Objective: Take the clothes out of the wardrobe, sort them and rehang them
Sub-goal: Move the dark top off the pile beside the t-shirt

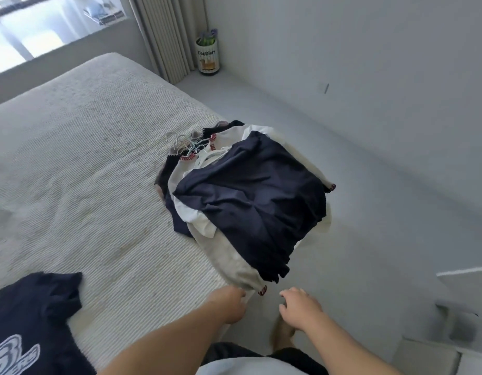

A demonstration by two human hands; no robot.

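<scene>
A pile of clothes point(248, 196) on hangers point(180, 142) is laid on the bed point(85, 158) at its edge, long axis running from the hooks at the far end down to the hem just beyond the left grip point(229, 304), which is curled at the grey hem, contact unclear from blur. The right grip point(299, 307), just right of it, is loosely curled, nothing held. One navy printed shirt point(31, 320) is laid left of the grips; a grey floor point(369, 212), curtain point(169, 36) and one bin point(207, 56) are seen beyond.
</scene>
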